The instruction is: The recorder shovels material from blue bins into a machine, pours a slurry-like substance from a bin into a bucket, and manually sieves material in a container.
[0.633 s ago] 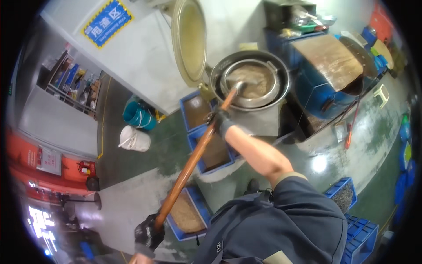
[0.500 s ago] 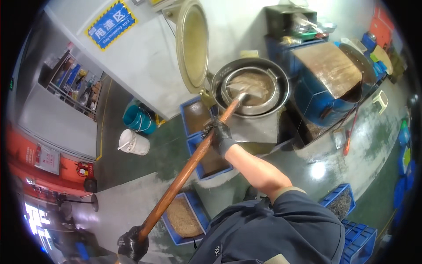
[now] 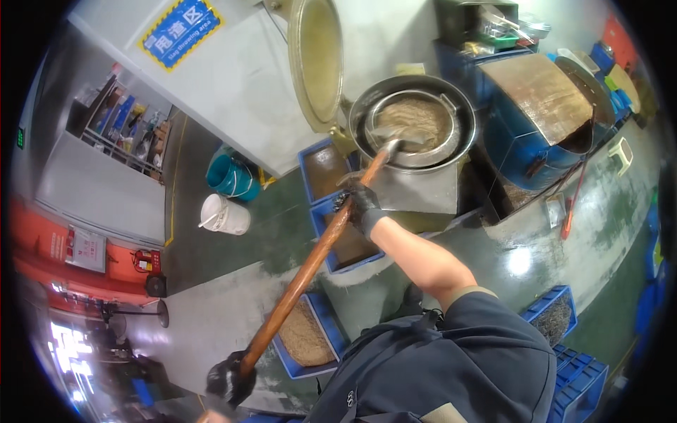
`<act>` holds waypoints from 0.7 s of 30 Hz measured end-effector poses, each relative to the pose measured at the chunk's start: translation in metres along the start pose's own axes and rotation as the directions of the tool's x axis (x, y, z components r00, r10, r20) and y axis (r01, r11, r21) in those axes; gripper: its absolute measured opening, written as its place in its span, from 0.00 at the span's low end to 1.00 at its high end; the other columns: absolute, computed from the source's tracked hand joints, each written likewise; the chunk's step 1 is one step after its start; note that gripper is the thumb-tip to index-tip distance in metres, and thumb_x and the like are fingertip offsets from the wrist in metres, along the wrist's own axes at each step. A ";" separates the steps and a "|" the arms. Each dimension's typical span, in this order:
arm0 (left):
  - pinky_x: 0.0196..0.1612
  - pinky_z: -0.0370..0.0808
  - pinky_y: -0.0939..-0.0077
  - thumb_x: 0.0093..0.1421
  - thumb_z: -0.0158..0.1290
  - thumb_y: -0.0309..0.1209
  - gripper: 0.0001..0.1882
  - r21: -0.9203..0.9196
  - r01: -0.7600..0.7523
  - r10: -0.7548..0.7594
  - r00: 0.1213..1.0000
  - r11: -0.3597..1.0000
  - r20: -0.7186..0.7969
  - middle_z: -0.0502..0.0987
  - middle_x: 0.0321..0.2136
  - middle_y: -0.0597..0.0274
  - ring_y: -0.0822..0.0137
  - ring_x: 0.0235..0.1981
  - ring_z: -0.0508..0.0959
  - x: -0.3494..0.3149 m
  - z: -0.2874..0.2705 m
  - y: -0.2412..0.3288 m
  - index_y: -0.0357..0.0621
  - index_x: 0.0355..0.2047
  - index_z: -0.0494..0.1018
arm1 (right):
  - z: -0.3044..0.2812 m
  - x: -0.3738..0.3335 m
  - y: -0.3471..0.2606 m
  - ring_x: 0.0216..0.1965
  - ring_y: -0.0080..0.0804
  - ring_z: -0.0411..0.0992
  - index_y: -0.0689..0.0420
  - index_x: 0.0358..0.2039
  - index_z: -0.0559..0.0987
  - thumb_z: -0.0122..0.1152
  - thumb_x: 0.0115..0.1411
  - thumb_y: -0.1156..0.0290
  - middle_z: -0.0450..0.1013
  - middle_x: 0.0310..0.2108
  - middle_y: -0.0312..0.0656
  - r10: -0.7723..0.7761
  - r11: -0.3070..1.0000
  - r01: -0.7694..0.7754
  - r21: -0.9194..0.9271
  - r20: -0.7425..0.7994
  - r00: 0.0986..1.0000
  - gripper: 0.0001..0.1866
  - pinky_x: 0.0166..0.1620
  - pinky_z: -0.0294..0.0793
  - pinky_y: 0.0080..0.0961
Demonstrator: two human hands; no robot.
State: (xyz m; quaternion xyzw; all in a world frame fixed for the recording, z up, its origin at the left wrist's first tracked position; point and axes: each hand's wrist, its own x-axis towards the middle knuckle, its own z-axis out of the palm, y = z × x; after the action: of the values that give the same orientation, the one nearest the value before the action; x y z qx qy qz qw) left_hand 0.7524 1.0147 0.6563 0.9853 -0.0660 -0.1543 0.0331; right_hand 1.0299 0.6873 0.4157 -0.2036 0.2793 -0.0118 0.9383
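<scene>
Drum [image 3: 441, 156], round grey metal: one, holding tan mash [image 3: 416, 113].
Shovel [image 3: 303, 275], brown wooden shaft [image 3: 282, 309], metal blade [image 3: 405, 137]: one, blade inside the drum; likely stiff, blade-heavy; best held at two spread points.
Trays [image 3: 328, 321], rectangular blue plastic: three beside the shaft.
Grip: two, black-gloved; right hand [image 3: 361, 210] and left hand [image 3: 229, 379] both clenched around the shaft.

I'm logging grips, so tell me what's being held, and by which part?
A shovel, by its wooden shaft: the right hand grips it nearer the blade, the left hand farther back.
</scene>
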 end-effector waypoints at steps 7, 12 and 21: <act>0.33 0.76 0.59 0.51 0.56 0.35 0.12 -0.007 0.062 -0.062 0.993 0.998 -0.102 0.78 0.25 0.51 0.48 0.28 0.78 -0.019 0.054 -0.071 0.46 0.36 0.75 | 0.024 -0.067 0.013 0.18 0.33 0.67 0.48 0.31 0.70 0.60 0.58 0.61 0.65 0.19 0.36 0.173 0.982 -0.171 0.075 -0.030 0.984 0.09 0.23 0.72 0.31; 0.38 0.76 0.71 0.51 0.63 0.36 0.23 -0.554 0.145 0.046 0.948 0.820 0.316 0.79 0.34 0.56 0.65 0.31 0.79 0.006 0.159 -0.165 0.42 0.47 0.73 | -0.027 -0.078 0.048 0.22 0.31 0.68 0.49 0.31 0.73 0.62 0.57 0.64 0.67 0.23 0.34 0.119 0.944 -0.210 0.255 0.332 0.936 0.07 0.26 0.74 0.30; 0.31 0.76 0.70 0.51 0.59 0.29 0.13 -0.383 -0.125 0.321 0.802 0.915 0.504 0.80 0.27 0.59 0.66 0.27 0.79 0.101 0.241 -0.260 0.41 0.38 0.76 | -0.169 -0.247 0.119 0.37 0.35 0.74 0.54 0.40 0.75 0.56 0.61 0.60 0.74 0.35 0.38 -0.272 0.903 0.175 0.393 0.206 0.940 0.12 0.49 0.74 0.39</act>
State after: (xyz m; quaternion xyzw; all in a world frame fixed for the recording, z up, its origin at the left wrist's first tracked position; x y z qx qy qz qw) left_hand 0.8047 1.2469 0.3745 0.8622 -0.1630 -0.4381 0.1953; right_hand 0.7214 0.7669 0.3687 -0.0543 0.1232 -0.1458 0.9801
